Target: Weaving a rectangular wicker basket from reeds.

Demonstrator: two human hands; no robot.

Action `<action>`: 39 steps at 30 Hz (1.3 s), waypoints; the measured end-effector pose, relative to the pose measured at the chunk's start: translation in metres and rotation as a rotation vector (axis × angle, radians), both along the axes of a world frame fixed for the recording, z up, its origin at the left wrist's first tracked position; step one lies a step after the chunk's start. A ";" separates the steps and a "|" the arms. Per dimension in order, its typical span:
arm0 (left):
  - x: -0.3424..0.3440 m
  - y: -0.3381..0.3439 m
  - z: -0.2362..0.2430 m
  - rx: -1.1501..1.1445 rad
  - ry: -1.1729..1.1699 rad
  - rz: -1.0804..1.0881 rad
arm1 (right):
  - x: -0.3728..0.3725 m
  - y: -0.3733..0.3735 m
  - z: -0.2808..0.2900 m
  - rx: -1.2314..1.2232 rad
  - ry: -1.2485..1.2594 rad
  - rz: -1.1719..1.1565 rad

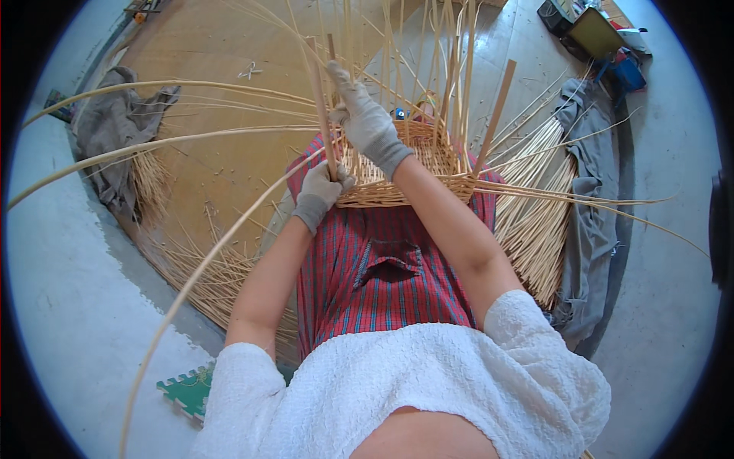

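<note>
Basket (397, 180) base hidden by forearms, resting on lap. Left hand (321, 191) fisted around upright stake (321, 107) at rim. Right hand (365, 118) raised, closed around same stake, higher.

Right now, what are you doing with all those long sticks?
A person wearing grey gloves is weaving a wicker basket that rests on their lap, over a red checked cloth. The left hand grips an upright stake at the basket's rim, and the right hand is closed on the stakes higher up. Long thin cane strands fan out to both sides. A bundle of cut cane lies on the round wooden board at the right.
</note>
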State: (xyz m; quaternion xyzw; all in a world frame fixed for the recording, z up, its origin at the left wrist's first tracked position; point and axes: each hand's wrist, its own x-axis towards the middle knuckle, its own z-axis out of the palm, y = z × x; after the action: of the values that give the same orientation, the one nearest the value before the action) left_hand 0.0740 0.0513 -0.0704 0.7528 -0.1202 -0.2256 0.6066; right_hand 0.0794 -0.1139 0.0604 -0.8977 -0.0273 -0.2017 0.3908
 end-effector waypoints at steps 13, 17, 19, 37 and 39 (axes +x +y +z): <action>0.012 0.004 0.027 0.379 -0.096 0.055 | -0.150 -0.007 -0.080 0.873 -0.141 -0.205; -0.001 -0.007 0.045 0.423 -0.188 0.097 | -0.163 -0.045 -0.089 0.904 -0.042 -0.192; -0.003 0.003 0.000 0.181 -0.283 0.201 | -0.155 -0.063 -0.077 1.158 0.083 -0.372; -0.044 -0.083 0.040 0.060 0.287 -0.049 | -0.011 -0.091 -0.021 -0.530 0.263 -0.317; -0.047 -0.070 0.041 0.058 0.276 -0.024 | -0.031 -0.089 -0.018 -0.270 0.148 -0.339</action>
State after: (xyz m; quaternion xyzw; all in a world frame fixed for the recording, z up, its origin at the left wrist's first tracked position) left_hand 0.0274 -0.0183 -0.0299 0.7303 -0.0382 -0.3376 0.5926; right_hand 0.0487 -0.2033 0.0427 -0.9459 0.1260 -0.1927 0.2285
